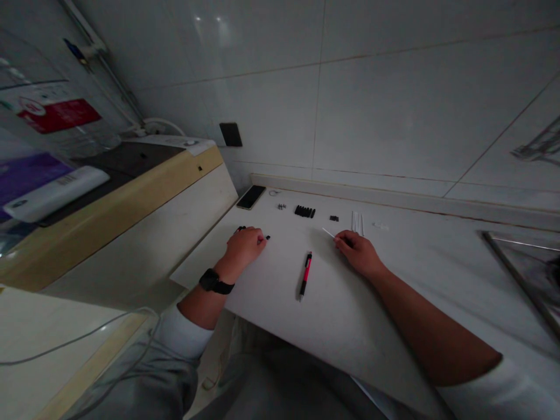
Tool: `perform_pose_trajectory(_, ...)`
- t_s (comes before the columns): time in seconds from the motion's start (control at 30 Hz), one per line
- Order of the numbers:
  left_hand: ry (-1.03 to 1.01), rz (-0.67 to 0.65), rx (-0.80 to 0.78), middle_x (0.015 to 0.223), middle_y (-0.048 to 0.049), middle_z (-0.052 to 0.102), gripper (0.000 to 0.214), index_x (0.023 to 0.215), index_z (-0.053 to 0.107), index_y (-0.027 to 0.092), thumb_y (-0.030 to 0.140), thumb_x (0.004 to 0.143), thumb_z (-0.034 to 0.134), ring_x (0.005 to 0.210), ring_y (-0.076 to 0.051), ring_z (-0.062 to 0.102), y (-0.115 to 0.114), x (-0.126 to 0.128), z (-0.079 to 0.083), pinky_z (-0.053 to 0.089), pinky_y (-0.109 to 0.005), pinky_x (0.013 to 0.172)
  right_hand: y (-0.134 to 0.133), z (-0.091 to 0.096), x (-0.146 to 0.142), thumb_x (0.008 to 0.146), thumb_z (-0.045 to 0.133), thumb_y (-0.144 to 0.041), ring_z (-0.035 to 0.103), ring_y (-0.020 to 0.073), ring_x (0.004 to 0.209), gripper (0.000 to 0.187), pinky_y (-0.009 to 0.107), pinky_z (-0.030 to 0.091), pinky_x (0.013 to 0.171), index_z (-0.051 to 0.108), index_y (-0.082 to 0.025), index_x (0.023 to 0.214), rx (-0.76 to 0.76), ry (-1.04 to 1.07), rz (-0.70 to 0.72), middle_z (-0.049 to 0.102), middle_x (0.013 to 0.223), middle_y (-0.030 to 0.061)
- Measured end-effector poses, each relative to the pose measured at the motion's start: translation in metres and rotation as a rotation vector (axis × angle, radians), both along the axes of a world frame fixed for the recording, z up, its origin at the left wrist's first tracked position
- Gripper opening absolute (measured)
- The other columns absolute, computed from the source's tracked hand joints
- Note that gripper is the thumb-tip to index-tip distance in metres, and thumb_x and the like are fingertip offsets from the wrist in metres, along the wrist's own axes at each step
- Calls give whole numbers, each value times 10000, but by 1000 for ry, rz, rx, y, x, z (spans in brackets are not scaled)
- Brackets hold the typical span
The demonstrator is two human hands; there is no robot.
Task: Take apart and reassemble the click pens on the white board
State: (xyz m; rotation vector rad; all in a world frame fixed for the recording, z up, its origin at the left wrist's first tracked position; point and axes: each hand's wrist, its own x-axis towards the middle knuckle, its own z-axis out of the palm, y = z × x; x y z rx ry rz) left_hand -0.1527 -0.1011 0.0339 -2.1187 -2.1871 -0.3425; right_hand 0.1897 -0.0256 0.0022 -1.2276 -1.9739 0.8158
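My left hand [245, 245], with a black watch on its wrist, rests curled on the white counter [306, 326] over small black pen parts [267, 237] that poke out past its fingers. My right hand [357, 252] pinches a thin white refill tube [328, 233] that sticks out to the left. Between the hands lies a red and black pen [305, 275], untouched. Farther back lie a row of black pieces [304, 212], a smaller black piece [334, 218], tiny springs [281, 206] and white tubes [357, 221].
A black phone [251, 197] lies at the counter's back left corner. A washing machine [131, 192] stands to the left, with a white pack on top. A metal rack [525, 268] sits at the right. A tiled wall rises behind.
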Motion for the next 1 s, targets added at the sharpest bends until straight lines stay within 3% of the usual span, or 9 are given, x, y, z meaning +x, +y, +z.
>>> perform_pose_trajectory(0.63, 50, 76, -19, 899, -91, 692, 164, 809, 700, 211, 324, 882, 607, 788, -223, 621, 1, -13, 0, 413, -318, 657, 1, -1, 1, 912, 534, -439, 618, 187, 723, 262, 313, 446, 702, 677, -219, 906, -17, -29, 4, 701, 796, 30)
perform_pose_trajectory(1.0, 107, 108, -106, 975, -93, 690, 174, 883, 693, 194, 280, 913, 545, 860, -223, 636, 2, -3, 13, 427, -311, 687, 8, -9, 1, 877, 601, -441, 637, 219, 869, 253, 351, 481, 812, 736, -227, 883, 122, 28, -16, 705, 913, 74)
